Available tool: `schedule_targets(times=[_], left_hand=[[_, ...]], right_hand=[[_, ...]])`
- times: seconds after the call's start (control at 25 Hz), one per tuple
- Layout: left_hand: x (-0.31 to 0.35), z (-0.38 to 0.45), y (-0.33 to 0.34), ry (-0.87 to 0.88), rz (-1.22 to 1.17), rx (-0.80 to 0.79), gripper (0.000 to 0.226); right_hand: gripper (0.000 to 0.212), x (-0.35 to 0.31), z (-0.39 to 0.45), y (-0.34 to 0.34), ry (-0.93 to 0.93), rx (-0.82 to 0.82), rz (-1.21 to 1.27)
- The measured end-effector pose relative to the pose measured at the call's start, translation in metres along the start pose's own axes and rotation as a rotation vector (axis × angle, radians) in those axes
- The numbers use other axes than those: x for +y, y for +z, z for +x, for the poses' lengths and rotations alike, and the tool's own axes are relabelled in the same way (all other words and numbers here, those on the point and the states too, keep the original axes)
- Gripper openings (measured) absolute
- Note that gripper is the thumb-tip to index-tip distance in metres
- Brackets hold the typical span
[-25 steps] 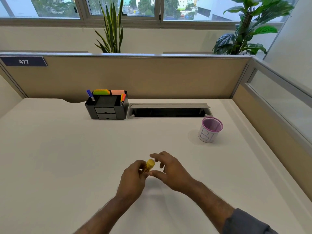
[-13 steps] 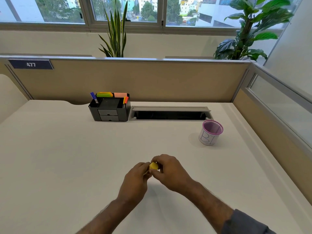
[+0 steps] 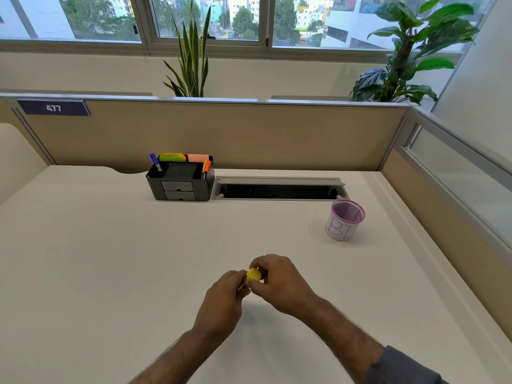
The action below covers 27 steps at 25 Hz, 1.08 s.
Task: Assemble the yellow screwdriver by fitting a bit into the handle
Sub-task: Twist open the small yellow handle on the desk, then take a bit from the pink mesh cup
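Observation:
Both of my hands meet above the middle of the white desk [image 3: 97,259]. Between them I hold the yellow screwdriver handle [image 3: 253,274]; only its rounded yellow end shows. My right hand [image 3: 279,284] wraps its fingers over that end from the right. My left hand [image 3: 224,297] grips the lower part from the left, and its fingers hide the rest of the handle. No bit is visible; whatever lies between the fingers is covered.
A black desk organiser [image 3: 180,180] with pens and sticky notes stands at the back. To its right is an open cable slot [image 3: 278,189]. A purple mesh cup [image 3: 345,219] stands at the right. Partition walls close the back and right sides.
My right hand has closed over the yellow handle's end, which was more exposed a second ago. Both hands stay together at the same spot on the desk.

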<state>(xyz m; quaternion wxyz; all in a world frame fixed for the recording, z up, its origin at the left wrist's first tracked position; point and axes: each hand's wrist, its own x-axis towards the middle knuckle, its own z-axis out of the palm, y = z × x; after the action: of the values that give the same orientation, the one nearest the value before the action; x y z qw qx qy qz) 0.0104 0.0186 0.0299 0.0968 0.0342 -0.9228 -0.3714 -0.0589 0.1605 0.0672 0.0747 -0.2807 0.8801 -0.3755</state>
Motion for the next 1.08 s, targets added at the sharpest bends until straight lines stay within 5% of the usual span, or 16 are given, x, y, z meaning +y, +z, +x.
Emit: schedule_targets(times=[0.36, 1.08], left_hand=[[-0.011, -0.004, 0.004, -0.134, -0.003, 0.023, 0.023], [-0.022, -0.005, 0.011, -0.157, -0.044, 0.076, 0.022]], right_hand=[[0.031, 0.036, 0.000, 0.003, 0.184, 0.055, 0.219], [0.021, 0.085, -0.023, 0.060, 0.216, 0.193, -0.056]])
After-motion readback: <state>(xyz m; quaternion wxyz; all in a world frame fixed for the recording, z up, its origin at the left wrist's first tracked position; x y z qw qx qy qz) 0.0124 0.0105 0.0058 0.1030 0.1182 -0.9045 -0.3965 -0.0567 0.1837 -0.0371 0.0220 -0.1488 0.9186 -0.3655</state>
